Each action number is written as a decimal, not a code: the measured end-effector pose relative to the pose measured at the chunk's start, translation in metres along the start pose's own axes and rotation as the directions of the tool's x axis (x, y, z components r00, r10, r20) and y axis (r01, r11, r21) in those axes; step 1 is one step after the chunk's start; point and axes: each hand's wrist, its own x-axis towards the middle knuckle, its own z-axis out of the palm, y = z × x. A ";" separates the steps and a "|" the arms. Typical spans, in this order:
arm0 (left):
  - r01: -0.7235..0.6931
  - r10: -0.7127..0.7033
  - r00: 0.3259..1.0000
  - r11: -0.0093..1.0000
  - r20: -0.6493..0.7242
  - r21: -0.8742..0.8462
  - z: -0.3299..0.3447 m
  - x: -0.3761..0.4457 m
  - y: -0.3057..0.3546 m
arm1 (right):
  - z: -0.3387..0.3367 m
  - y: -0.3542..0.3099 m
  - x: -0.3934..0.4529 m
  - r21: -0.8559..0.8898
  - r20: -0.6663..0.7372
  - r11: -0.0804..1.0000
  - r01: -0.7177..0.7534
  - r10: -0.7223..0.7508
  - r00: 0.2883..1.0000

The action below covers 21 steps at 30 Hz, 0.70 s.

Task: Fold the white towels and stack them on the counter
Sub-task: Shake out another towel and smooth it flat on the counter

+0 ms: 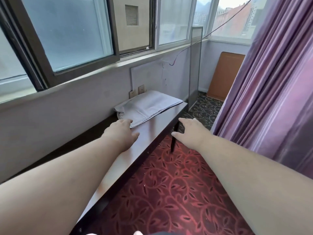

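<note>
A folded white towel [149,106] lies flat at the far end of a long dark wooden counter [152,131] under the window. My left hand [123,133] reaches over the counter, its fingertips at the towel's near corner; whether they grip the cloth is hidden. My right hand [188,131] hovers past the counter's front edge, above the carpet, fingers spread and holding nothing.
A purple curtain [271,82] hangs close on the right. A framed screen panel [194,68] and an orange board [223,75] lean against the far walls. Red patterned carpet [169,192] covers the floor beside the counter. A loose cable [220,26] dangles across the window.
</note>
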 end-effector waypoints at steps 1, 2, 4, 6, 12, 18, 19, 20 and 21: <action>0.003 -0.003 1.000 1.000 -0.002 -0.013 0.006 0.013 0.002 | 0.002 0.007 0.011 0.003 -0.002 1.000 -0.009 0.009 1.000; 0.008 -0.009 1.000 1.000 -0.007 -0.028 0.011 0.028 0.004 | 0.003 0.014 0.024 0.006 -0.007 1.000 -0.015 0.015 1.000; 0.008 -0.009 1.000 0.999 -0.021 -0.047 0.021 0.063 0.007 | 0.004 0.027 0.053 0.008 -0.024 1.000 -0.026 0.026 0.999; -0.001 0.000 1.000 0.999 -0.025 -0.033 0.029 0.103 0.010 | 0.004 0.039 0.085 0.006 -0.042 0.999 -0.048 0.048 0.998; -0.009 0.009 1.000 1.000 -0.010 0.010 0.046 0.219 0.018 | 0.009 0.068 0.184 0.036 -0.077 0.996 -0.086 0.089 0.993; 0.049 -0.049 0.999 0.998 0.002 0.027 0.070 0.299 0.026 | 0.023 0.099 0.274 0.062 -0.033 0.996 -0.057 0.059 0.998; 0.063 -0.063 0.998 0.997 -0.006 0.033 0.074 0.311 0.028 | 0.026 0.105 0.290 0.070 -0.023 0.997 -0.044 0.046 0.999; 0.081 -0.081 0.997 0.996 -0.015 0.037 0.077 0.322 0.030 | 0.028 0.111 0.308 0.074 -0.014 0.997 -0.028 0.029 0.999; 0.104 -0.103 0.994 0.994 -0.023 0.039 0.080 0.333 0.033 | 0.029 0.117 0.326 0.075 -0.007 0.997 -0.009 0.009 1.000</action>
